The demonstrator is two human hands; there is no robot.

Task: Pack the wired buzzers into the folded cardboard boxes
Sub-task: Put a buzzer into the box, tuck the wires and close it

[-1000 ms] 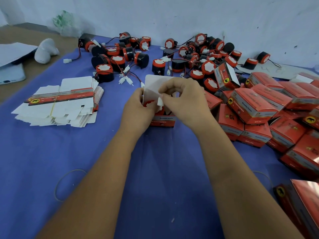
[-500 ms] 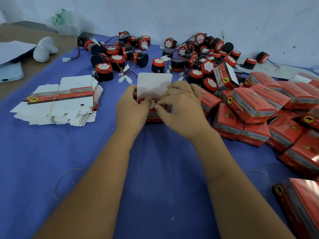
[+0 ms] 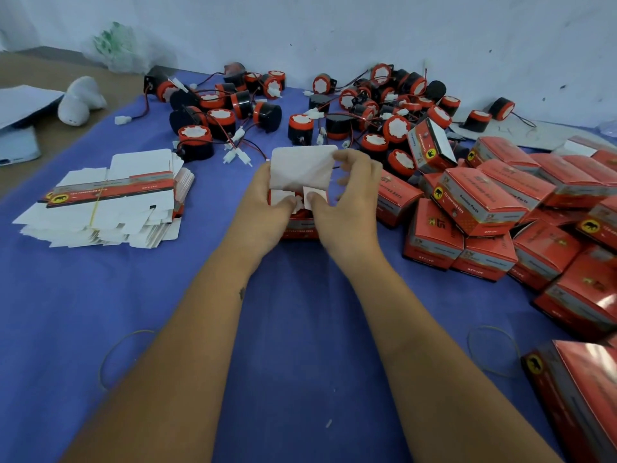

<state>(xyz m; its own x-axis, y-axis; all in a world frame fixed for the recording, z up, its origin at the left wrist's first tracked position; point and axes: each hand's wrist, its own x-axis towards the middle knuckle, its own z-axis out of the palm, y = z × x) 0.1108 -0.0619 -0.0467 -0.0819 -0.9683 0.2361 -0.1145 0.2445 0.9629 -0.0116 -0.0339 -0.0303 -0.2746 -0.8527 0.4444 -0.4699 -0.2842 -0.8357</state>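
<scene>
Both hands, left hand (image 3: 263, 208) and right hand (image 3: 347, 202), grip a half-closed box (image 3: 300, 225), packed boxes (image 3: 484, 208) right, loose buzzers (image 3: 300, 125) beyond.

Red boxes (image 3: 480, 208) w/ yellow-black logo, black-red buzzers (image 3: 195, 142), blue cloth (image 3: 293, 329).

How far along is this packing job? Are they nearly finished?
Roughly midway, at a guess. Done: a heap of closed red boxes on the right. In hand: the left hand and right hand hold one open box, thumbs pressing its small side flaps down while the big lid flap stands up. Left: many loose buzzers at the back and a banded stack of flat boxes.
</scene>
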